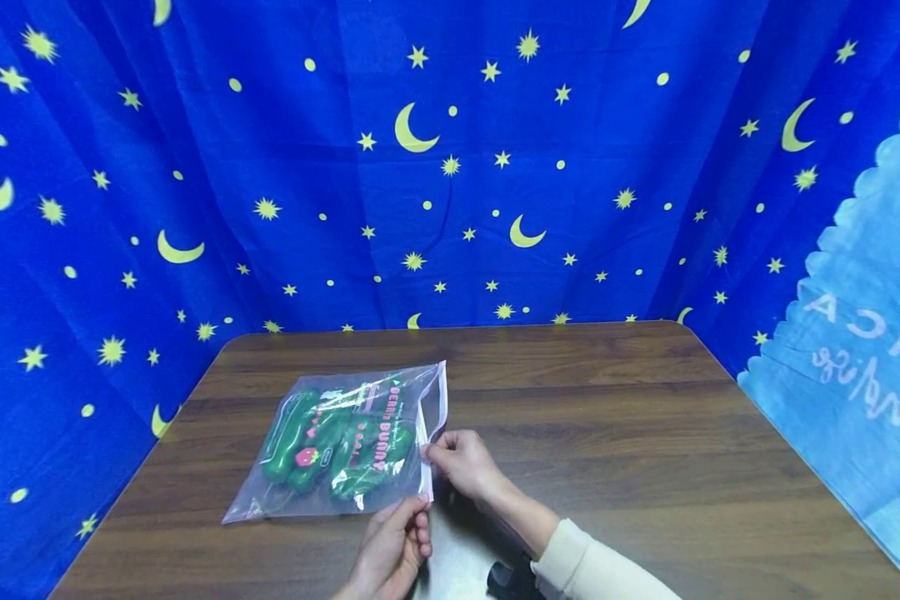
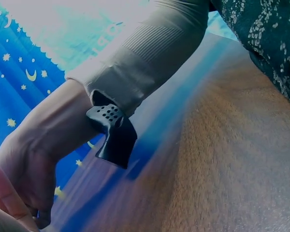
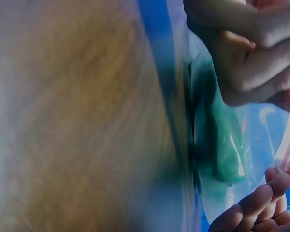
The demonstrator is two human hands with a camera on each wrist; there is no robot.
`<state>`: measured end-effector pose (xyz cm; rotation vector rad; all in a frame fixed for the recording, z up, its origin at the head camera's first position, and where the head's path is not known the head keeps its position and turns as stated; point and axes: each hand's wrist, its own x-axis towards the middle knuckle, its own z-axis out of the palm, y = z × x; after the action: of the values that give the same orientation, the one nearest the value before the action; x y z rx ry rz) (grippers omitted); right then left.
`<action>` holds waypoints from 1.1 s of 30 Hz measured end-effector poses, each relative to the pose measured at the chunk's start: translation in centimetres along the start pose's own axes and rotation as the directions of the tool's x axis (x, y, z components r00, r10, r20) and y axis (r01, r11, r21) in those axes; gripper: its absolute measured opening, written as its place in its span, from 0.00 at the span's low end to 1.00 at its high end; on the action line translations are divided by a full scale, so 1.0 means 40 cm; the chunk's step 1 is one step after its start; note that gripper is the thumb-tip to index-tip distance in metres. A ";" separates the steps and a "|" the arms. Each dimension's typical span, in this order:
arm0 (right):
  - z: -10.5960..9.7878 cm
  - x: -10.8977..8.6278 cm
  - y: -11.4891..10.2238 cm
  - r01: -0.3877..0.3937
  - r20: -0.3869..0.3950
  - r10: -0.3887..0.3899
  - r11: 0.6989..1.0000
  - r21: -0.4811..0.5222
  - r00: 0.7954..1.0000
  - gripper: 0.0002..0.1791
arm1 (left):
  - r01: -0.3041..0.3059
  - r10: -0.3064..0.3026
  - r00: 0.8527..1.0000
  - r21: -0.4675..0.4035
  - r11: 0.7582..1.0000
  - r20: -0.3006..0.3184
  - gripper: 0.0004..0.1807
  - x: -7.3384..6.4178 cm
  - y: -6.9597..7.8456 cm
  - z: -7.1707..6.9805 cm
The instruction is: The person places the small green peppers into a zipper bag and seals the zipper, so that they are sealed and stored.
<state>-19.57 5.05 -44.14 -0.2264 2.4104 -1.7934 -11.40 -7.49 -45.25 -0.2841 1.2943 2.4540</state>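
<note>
The clear plastic zip bag (image 1: 345,442) holding green packets (image 1: 330,442) lies flat on the brown wooden bench (image 1: 607,417). The right hand (image 1: 461,462), its grip closed, pinches the bag's white zip edge (image 1: 429,433) at mid-length. The left hand (image 1: 390,550), just below it, pinches the same edge's near corner between curled fingers.

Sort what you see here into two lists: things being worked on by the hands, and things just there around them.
In use: clear zip bag, green packets inside it, left hand and right hand pinching its zip edge.
Just there: wooden table, starry blue curtain.
</note>
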 end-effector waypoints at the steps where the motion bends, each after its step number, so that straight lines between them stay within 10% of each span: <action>1: -0.001 0.004 0.000 -0.005 0.000 0.005 1.000 0.008 1.000 0.13 | 0.001 -0.001 1.000 -0.001 1.000 0.001 0.12 0.000 -0.001 -0.001; 33: -0.011 0.084 -0.008 -0.077 -0.011 0.077 0.996 0.050 0.997 0.14 | -0.004 0.005 1.000 0.017 1.000 -0.016 0.12 -0.007 -0.005 -0.001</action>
<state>-22.92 4.72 -43.76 -0.1154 2.3463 -1.8234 -11.08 -7.48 -45.35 -0.2971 1.3231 2.4479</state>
